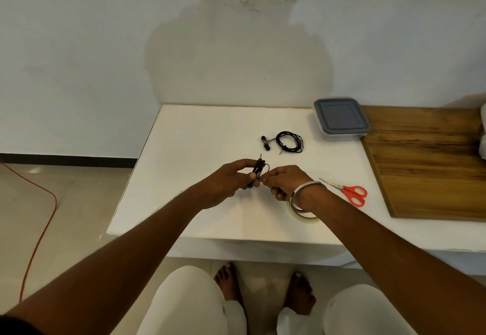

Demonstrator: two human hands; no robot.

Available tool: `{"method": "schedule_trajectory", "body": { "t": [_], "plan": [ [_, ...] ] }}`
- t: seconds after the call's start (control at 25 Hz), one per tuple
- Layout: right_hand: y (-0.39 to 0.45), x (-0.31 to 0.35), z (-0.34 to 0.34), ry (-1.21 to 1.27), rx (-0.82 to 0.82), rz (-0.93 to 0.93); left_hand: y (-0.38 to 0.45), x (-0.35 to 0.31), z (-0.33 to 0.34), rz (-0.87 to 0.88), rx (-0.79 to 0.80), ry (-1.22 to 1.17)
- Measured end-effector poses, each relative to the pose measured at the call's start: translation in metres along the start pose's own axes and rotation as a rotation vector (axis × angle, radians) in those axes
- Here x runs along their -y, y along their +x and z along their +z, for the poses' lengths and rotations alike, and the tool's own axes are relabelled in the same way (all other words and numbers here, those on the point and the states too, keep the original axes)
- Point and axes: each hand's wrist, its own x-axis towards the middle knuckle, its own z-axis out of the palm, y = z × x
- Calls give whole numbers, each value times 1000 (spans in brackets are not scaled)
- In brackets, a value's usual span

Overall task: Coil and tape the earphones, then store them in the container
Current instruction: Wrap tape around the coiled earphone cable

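The left hand (pixel 231 179) is gripping a coiled bundle of black earphones (pixel 257 173) just above the tabletop (pixel 200 150), fingers curled round it, the bundle's long axis standing nearly upright with the plug pointing up. The right hand (pixel 285 181) is sitting just beside it on the right, its fingers pinching at the bundle's middle; whether tape is in that pinch is too small to tell. The lidded container (pixel 341 119) is lying well beyond, nearer the right hand.
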Motion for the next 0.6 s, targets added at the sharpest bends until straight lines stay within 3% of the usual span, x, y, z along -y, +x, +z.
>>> {"method": "schedule_trajectory", "body": {
  "t": [0.6],
  "plan": [
    [-5, 5, -1, 214, 143, 72, -4, -7, 7, 53, 23, -8]
  ]
}}
